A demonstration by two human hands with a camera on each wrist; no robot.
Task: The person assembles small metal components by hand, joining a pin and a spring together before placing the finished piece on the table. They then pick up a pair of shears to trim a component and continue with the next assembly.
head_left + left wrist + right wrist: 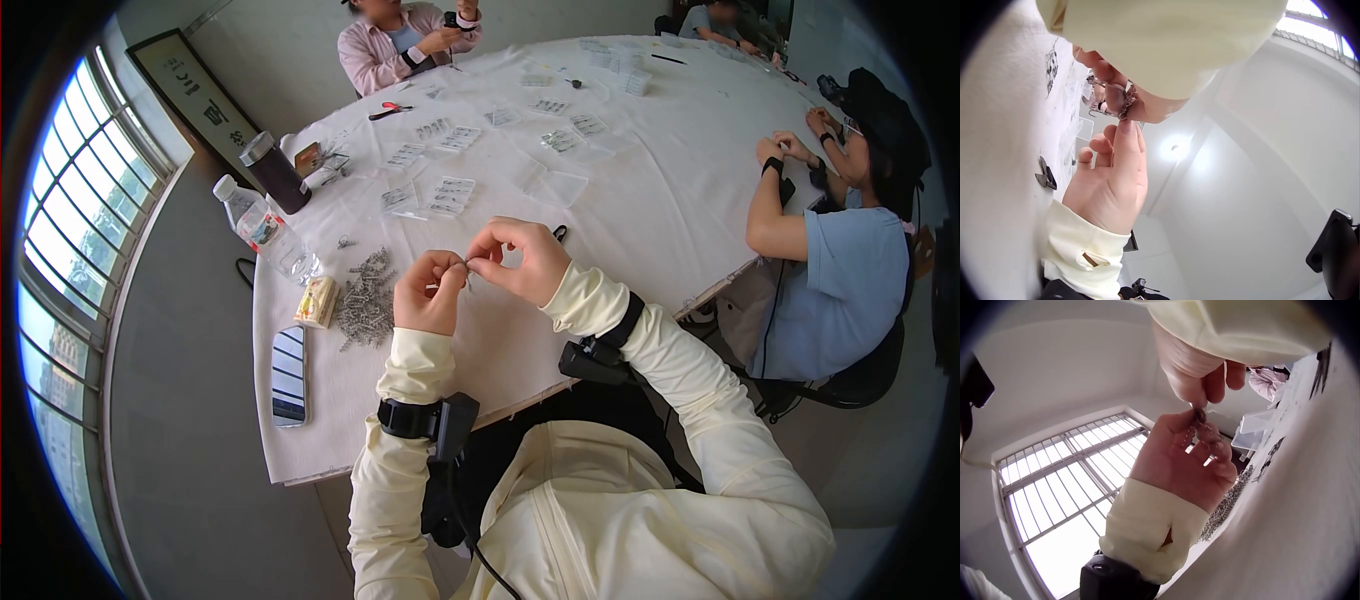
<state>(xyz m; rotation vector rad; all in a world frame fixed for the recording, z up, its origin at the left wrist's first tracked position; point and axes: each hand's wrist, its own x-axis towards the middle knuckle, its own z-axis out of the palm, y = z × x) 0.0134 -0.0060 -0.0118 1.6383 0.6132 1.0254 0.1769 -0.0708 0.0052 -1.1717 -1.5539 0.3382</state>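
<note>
My left hand (428,296) and right hand (528,262) meet fingertip to fingertip over the near part of the table. Between them is a small dark metal piece (466,266), pinched by thumb and finger on both sides. In the left wrist view, linked metal wire with hooked ends (1124,107) shows at the left fingers. Thin coiled wire also crosses the left palm in the right wrist view. Beside the left hand lies a heap of small silvery wire pieces (366,303). A black-handled tool with metal jaws (1046,175) lies near the right hand.
Left of the heap are a tissue pack (317,302), phone (289,376), plastic bottle (265,232) and dark thermos (277,174). Several clear trays with small parts (452,195) and red-handled pliers (390,110) lie farther back. People sit across and at the right (835,270).
</note>
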